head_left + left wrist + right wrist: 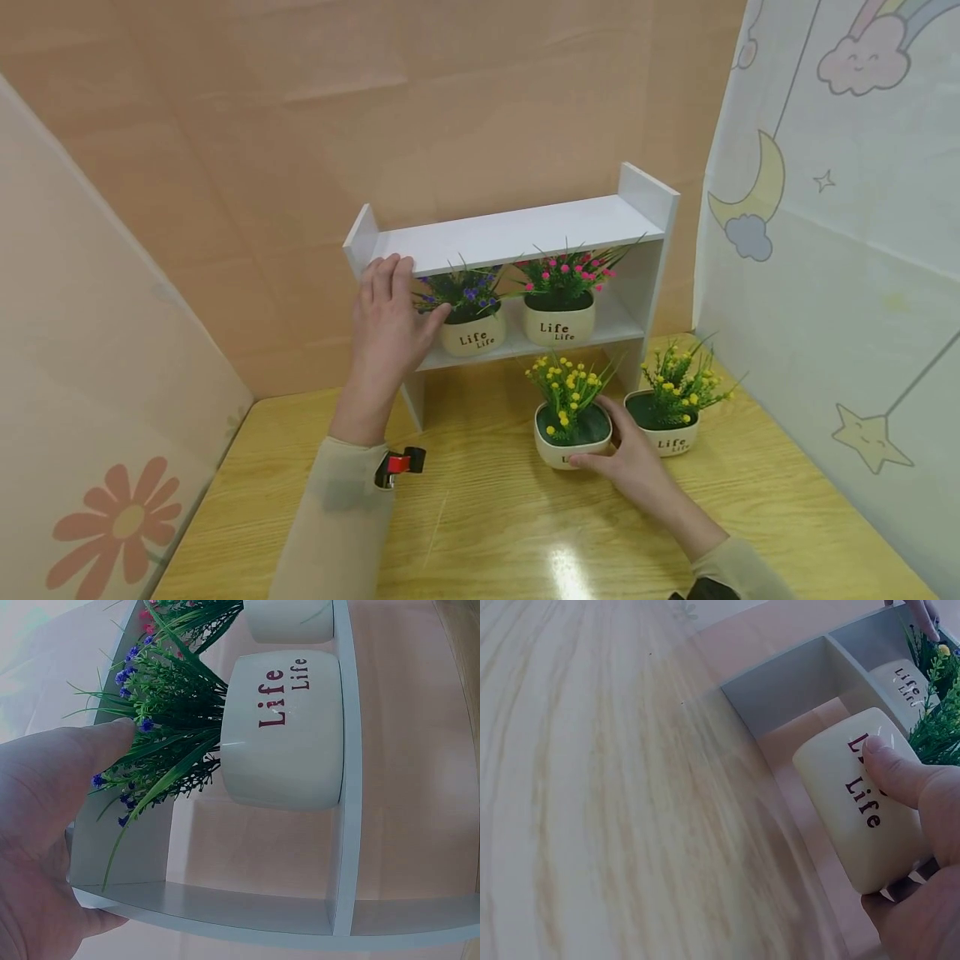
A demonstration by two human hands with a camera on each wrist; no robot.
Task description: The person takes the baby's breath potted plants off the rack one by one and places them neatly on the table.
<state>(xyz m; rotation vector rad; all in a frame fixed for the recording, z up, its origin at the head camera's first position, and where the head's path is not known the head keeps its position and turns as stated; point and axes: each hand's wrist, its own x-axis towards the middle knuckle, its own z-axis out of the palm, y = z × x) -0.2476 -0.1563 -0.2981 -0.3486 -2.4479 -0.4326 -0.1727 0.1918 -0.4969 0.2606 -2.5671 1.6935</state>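
Left hand (388,327) rests spread on the smooth white shelf (517,232) while right hand (633,460) pinches a cream pot (552,452) (glossy, round-cornered).

- The shelf (517,229) stands at the back of the table (465,525), before the back wall (487,100), between the left panel (112,317) and the right panel (832,317).
- On its middle board, the left shelf pot (474,335) sits beside the right shelf pot (559,325).
- The left hand (390,321) is at the shelf's upper left corner, left of both.
- The held pot (573,427) is before the shelf's right half, left of the table pot (663,427), which stands near the shelf's right side.
- The right hand (633,458) holds the former from its right.
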